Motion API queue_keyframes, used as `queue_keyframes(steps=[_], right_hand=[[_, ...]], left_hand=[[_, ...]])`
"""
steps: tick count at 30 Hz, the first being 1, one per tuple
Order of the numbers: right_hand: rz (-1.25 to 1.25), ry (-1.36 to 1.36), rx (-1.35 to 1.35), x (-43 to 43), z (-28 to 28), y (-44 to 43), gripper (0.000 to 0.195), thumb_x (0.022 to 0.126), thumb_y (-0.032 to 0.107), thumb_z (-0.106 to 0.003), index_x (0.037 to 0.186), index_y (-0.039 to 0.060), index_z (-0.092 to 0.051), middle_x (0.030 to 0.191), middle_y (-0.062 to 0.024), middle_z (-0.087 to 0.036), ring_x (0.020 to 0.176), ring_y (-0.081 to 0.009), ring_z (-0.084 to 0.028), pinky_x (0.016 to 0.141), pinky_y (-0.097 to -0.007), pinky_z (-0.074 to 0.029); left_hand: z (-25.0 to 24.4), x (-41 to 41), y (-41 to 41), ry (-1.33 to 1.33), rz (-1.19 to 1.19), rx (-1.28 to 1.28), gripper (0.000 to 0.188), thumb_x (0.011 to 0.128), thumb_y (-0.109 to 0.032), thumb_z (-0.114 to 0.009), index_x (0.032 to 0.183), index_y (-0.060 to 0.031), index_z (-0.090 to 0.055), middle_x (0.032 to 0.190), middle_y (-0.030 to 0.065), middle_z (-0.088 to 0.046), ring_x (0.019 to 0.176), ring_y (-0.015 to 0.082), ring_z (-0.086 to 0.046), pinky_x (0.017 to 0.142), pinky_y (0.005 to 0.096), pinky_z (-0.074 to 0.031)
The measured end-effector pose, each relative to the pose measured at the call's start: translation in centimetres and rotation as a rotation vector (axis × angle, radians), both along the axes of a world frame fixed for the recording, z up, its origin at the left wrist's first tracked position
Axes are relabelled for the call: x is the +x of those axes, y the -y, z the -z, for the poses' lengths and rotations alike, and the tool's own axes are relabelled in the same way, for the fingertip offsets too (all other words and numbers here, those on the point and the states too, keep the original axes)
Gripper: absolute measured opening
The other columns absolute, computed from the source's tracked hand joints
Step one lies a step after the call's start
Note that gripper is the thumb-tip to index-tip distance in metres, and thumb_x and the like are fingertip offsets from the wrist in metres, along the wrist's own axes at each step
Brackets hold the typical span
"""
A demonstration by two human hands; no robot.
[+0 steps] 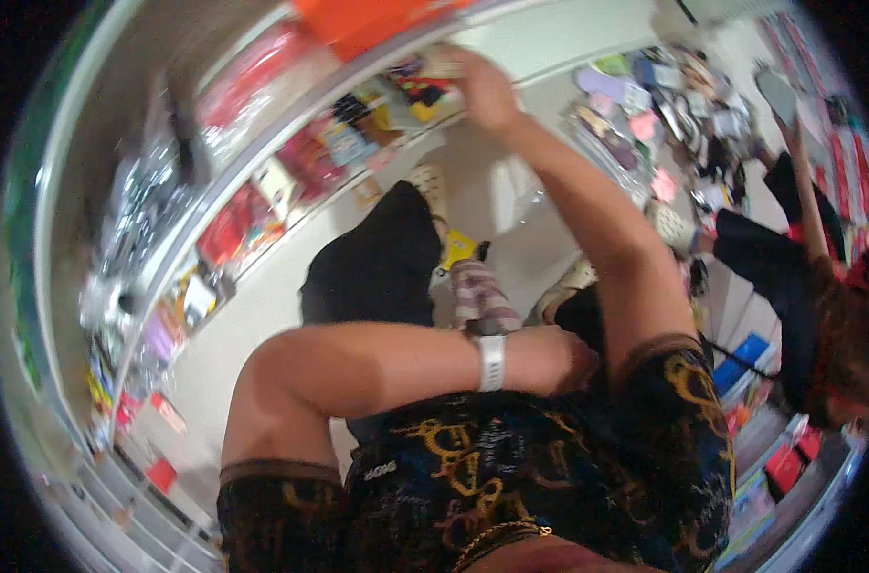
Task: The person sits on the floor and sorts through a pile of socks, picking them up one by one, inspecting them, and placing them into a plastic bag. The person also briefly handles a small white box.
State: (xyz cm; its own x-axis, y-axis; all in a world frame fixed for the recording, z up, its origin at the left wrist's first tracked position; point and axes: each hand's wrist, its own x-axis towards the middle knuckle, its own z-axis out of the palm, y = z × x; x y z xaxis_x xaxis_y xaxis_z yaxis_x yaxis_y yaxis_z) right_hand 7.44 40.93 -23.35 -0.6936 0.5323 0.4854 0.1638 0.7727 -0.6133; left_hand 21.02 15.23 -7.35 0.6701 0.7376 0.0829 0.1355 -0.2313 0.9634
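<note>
My right hand reaches forward to the low shelf. Its blurred fingers are at a beige item, and whether they grip it I cannot tell. Beside them is a red, black and yellow item. Across my lap lies my left forearm, with a white-banded watch at the wrist. My left hand is near my right thigh, fingers curled and partly hidden. Between my legs on the floor is a striped pink and maroon cloth item, with a yellow tag near it.
Clear-wrapped packages and an orange panel fill the upper shelf. Packaged goods line the lower one. At right, many small packets cover the floor. Another person's arm holds a grey flat item.
</note>
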Motion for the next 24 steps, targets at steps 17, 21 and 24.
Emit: queue_keyframes(steps=[17, 21, 24], right_hand=[[0.655, 0.787, -0.167, 24.1, 17.0, -14.5, 0.06, 0.076, 0.021, -0.076, 0.131, 0.0116, -0.053, 0.119, -0.0169, -0.06, 0.111, -0.0371, -0.06, 0.09, -0.0462, -0.052], [0.739, 1.091, -0.185, 30.9, 17.0, -16.6, 0.12, 0.06, 0.056, -0.086, 0.155, 0.0213, -0.022, 0.147, -0.0153, -0.043, 0.138, -0.0401, -0.036, 0.108, -0.0629, -0.032], [0.709, 1.273, -0.358, 31.2, 17.2, -15.8, 0.118, 0.055, 0.056, -0.089, 0.151, 0.0216, -0.03, 0.146, -0.0153, -0.043, 0.138, -0.041, -0.037, 0.11, -0.0633, -0.028]], left_hand=[[-5.4, -3.3, -4.2, -0.548, 0.01, -0.094, 0.033, 0.085, -0.014, -0.054, 0.117, -0.0077, -0.059, 0.084, 0.0062, -0.06, 0.075, 0.0225, -0.067, 0.059, 0.0341, -0.056], [-4.5, -3.3, -5.1, -0.519, -0.054, -0.033, 0.038, 0.082, -0.015, -0.055, 0.12, -0.0096, -0.06, 0.078, 0.0027, -0.055, 0.068, 0.0175, -0.063, 0.057, 0.0307, -0.054], [-4.3, -3.0, -5.9, -0.544, -0.04, -0.056, 0.039, 0.081, -0.015, -0.055, 0.12, -0.0099, -0.06, 0.077, 0.0022, -0.054, 0.067, 0.0168, -0.062, 0.056, 0.0299, -0.053]])
